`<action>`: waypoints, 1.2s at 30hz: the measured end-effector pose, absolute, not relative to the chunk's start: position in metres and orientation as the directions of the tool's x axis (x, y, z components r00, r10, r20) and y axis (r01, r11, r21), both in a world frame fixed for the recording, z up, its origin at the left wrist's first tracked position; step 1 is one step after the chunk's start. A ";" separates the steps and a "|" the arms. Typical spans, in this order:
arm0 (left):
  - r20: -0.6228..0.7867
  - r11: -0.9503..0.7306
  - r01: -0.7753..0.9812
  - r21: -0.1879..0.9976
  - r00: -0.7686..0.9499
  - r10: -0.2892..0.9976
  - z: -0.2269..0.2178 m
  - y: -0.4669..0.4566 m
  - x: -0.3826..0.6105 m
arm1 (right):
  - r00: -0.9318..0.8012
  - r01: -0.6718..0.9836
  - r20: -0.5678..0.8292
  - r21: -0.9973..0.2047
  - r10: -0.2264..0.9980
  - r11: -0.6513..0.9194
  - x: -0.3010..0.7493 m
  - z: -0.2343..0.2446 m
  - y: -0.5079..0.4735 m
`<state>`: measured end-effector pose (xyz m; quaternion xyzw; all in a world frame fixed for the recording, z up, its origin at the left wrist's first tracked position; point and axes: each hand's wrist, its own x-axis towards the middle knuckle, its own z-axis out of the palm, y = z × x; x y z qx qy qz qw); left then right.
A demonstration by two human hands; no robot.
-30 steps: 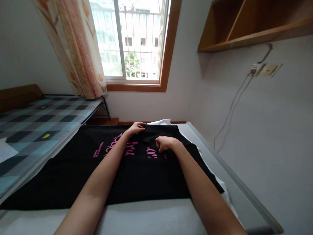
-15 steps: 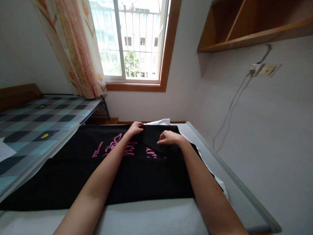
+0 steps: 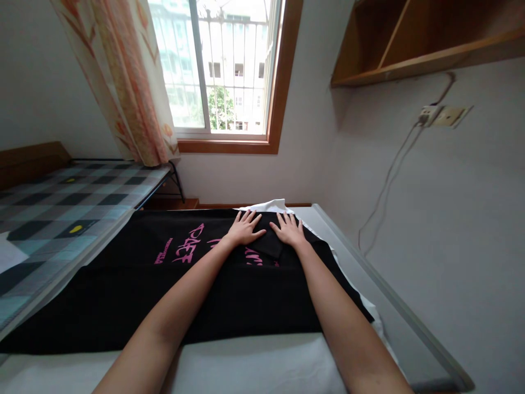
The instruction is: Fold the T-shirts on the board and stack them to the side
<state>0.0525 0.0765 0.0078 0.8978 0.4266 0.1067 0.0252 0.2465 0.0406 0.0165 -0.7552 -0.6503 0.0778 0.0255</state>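
Observation:
A black garment (image 3: 135, 284) with pink lettering lies spread across a white bed sheet (image 3: 254, 366). Its far right part is folded inward over the lettering. My left hand (image 3: 245, 229) lies flat on that fold, fingers stretched out. Just to its right, my right hand (image 3: 290, 230) also presses flat on the folded cloth with fingers apart. Neither hand holds anything. A bit of white cloth (image 3: 268, 206) peeks out beyond the garment's far edge.
A second bed with a checked blue and black cover (image 3: 61, 202) stands at the left. Ahead is a window (image 3: 221, 71) with an orange patterned curtain (image 3: 127, 82). On the right wall hang a wooden shelf (image 3: 410, 49), a socket (image 3: 445, 116) and a hanging cable.
Both hands were pinching the garment's far right part and drawing it inward. Now they have let go and lie flat and open on the folded cloth.

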 end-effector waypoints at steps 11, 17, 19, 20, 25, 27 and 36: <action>0.224 -0.282 0.904 0.322 0.217 0.950 0.014 0.115 -0.023 | 0.134 0.974 -0.009 -0.181 0.991 -0.134 0.248 0.013 0.039; 0.214 -0.147 0.981 0.128 0.117 0.970 0.022 0.134 -0.115 | 0.141 0.971 0.029 -0.201 0.990 -0.132 0.248 0.012 0.039; 0.212 -0.133 0.988 0.073 0.115 0.970 0.026 0.139 -0.138 | 0.146 0.968 0.075 -0.216 0.986 -0.127 0.248 0.012 0.038; 0.206 -0.130 0.990 0.048 0.117 0.972 0.028 0.140 -0.147 | 0.151 0.968 0.111 -0.220 0.982 -0.124 0.249 0.012 0.038; 0.201 -0.172 0.983 -0.056 0.180 0.963 0.040 0.142 -0.177 | 0.191 0.965 0.250 -0.224 0.949 -0.135 0.253 0.013 0.038; 0.182 -0.222 0.973 -0.070 0.231 0.956 0.045 0.140 -0.185 | 0.208 0.962 0.259 -0.230 0.943 -0.149 0.255 0.013 0.038; 0.062 -0.233 0.964 -0.126 0.243 0.968 0.061 0.133 -0.232 | 0.228 0.962 0.277 -0.213 0.934 -0.172 0.257 0.009 0.040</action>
